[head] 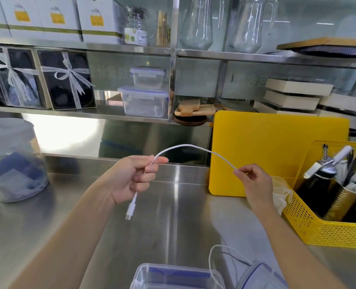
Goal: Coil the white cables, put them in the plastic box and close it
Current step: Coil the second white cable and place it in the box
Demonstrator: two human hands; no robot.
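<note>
A white cable (189,147) arches in the air between my two hands above the steel counter. My left hand (134,176) grips it in a fist, and its plug end (131,208) dangles below that hand. My right hand (255,181) pinches the cable farther along between thumb and fingers. The clear plastic box (143,274) stands open at the bottom edge of the view, near me. Its lid (260,274) lies just to its right. More white cable (213,259) loops on the counter between the box and the lid.
A yellow cutting board (277,151) leans upright at the back right. In front of it is a yellow mesh basket (327,228) with bottles and a can. A large lidded plastic tub (12,161) stands at the left. Shelves above hold containers, boxes and glass jugs.
</note>
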